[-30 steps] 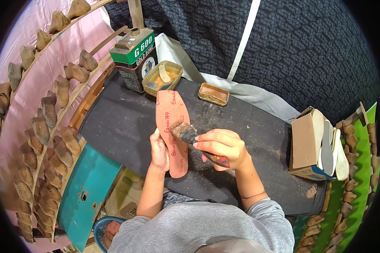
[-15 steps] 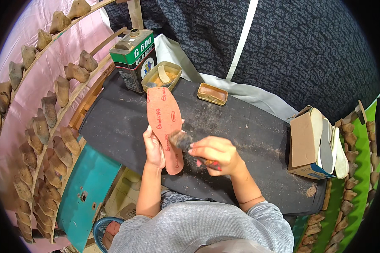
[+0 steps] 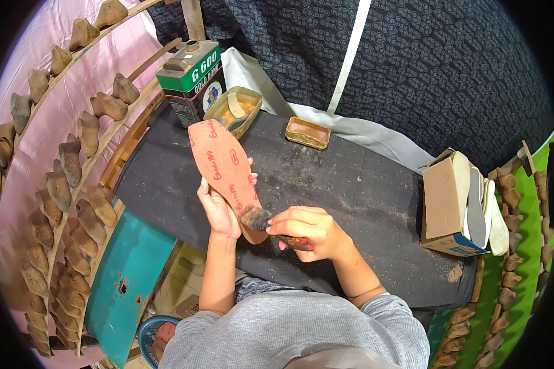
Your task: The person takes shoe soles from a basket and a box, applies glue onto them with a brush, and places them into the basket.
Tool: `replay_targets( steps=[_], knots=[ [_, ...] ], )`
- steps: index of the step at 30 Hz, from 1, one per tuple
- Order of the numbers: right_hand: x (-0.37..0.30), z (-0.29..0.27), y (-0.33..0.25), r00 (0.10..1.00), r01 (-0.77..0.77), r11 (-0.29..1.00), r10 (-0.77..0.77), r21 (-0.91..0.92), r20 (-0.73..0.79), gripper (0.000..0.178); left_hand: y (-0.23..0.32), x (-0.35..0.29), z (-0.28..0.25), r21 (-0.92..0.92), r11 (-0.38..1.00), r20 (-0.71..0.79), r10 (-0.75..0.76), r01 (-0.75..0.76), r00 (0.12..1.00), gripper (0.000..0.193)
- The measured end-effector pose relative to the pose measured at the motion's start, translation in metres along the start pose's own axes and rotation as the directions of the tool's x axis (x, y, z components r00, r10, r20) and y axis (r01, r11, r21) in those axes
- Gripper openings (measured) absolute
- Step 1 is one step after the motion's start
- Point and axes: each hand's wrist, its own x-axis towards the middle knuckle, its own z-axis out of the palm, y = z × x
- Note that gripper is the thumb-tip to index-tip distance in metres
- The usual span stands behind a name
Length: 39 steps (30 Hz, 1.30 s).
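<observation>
Pink insole (image 3: 217, 157) held in cupped L hand (image 3: 221, 215), R hand (image 3: 309, 230) curled rnd brush (image 3: 254, 218), forearms (image 3: 218, 277) fwd

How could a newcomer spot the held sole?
Find the black tabletop; above its near side is the left hand. It holds a long sole; the right hand has a brush over its near end. Unlike the pale soles in the box, it is pink with red markings.

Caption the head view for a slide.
The left hand holds a pink sole-shaped piece while the right hand holds a brush at its near end, above a black-covered table.
</observation>
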Motion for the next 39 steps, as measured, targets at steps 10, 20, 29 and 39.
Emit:
replay_targets(
  steps=[10,20,29,39],
  knots=[
    [0.008,0.007,0.008,0.94,0.01,0.961,-0.104,-0.277,-0.324,0.026,-0.003,-0.004,0.018,-0.158,0.984,-0.047,-0.09,0.082,0.995,0.065],
    [0.007,0.006,0.008,0.953,0.032,0.978,-0.091,-0.204,-0.288,0.032,-0.01,-0.005,0.008,-0.141,0.985,-0.01,-0.103,0.101,0.995,0.068],
    [0.004,-0.003,-0.006,0.991,-0.023,0.999,0.018,0.035,0.13,0.042,0.004,0.002,-0.002,-0.038,0.998,-0.015,-0.054,0.053,0.998,0.069],
    [0.004,0.002,-0.002,0.998,0.004,1.0,-0.003,-0.028,0.058,0.036,0.008,0.0,0.002,0.029,0.997,-0.04,-0.068,0.069,0.997,0.068]
  ],
)
